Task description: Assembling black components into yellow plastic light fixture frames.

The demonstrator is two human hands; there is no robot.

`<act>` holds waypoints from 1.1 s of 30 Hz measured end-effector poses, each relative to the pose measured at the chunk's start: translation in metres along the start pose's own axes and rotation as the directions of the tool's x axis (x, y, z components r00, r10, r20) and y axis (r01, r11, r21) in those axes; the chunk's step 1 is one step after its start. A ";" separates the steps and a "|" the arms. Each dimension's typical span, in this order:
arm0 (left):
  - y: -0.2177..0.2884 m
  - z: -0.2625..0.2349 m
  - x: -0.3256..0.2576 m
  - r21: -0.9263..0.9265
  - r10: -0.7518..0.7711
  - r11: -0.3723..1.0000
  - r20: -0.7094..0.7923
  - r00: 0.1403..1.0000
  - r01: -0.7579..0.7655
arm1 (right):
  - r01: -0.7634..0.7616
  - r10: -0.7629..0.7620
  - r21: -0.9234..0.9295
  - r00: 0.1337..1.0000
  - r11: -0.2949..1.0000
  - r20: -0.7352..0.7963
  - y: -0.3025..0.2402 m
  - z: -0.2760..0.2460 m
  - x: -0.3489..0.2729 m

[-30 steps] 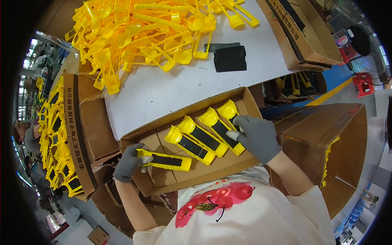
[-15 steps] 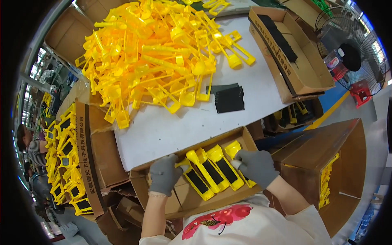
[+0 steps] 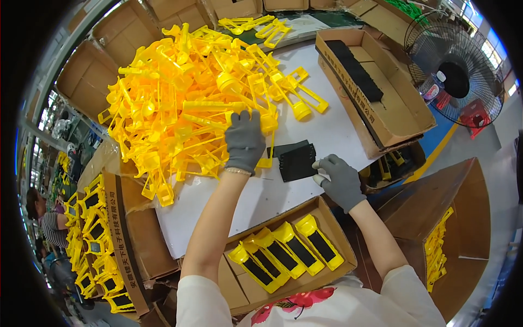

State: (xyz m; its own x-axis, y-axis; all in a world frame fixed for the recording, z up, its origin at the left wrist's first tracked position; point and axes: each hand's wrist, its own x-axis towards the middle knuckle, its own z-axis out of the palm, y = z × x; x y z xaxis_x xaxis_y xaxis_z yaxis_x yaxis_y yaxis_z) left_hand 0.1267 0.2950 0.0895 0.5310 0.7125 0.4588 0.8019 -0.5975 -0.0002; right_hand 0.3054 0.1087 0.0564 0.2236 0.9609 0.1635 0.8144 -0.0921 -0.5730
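My left hand [image 3: 245, 140], in a grey glove, reaches onto the near right edge of a big heap of yellow plastic frames [image 3: 169, 92]. Its fingers are slightly apart and bent over the frames; no frame is clearly gripped. My right hand [image 3: 340, 180], gloved alike, is at the right edge of a small stack of thin black rectangular pads [image 3: 297, 163], thumb and forefinger apart. Close to my body, a shallow cardboard box [image 3: 340, 240] holds several yellow frames [image 3: 297, 248] fitted with black pads, lying side by side at a slant.
A long cardboard tray [image 3: 403, 109] with a row of black pads stands on the white table [image 3: 180, 234] at far right. Beyond it is a fan [image 3: 455, 79]. Filled frames sit in a carton [image 3: 117, 240] at left; a large carton [image 3: 463, 218] stands at right. Another person [image 3: 52, 223] is at far left.
Both hands have left the box near my body. My left hand has moved up to the yellow heap, my right to the black pads. The frames in the box now lie released.
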 end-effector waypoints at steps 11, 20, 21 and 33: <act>-0.064 -0.062 -0.165 -0.074 -0.032 0.997 -0.070 0.997 0.027 | 0.126 -0.123 -0.163 0.992 0.979 0.031 0.014 0.014 0.016; -0.093 -0.081 -0.250 -0.309 -0.319 0.886 0.137 0.938 0.346 | 0.420 -0.400 -0.341 0.907 0.841 0.131 -0.008 0.039 0.030; -0.093 -0.079 -0.247 -0.279 -0.379 0.877 0.098 0.920 0.391 | 0.408 -0.375 -0.324 0.913 0.853 0.161 -0.009 0.039 0.030; -0.129 -0.041 -0.238 -0.480 -0.732 0.541 0.136 0.667 0.691 | 0.388 -0.315 -0.201 0.894 0.900 0.317 -0.028 0.010 0.027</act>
State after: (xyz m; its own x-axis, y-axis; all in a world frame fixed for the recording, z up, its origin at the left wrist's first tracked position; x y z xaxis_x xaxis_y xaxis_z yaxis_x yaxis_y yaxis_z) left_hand -0.1149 0.1873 0.0169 -0.1957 0.9629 0.1858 0.6693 -0.0073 0.7430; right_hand 0.2838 0.1401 0.0690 -0.2266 0.9713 0.0718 0.9268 0.2377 -0.2908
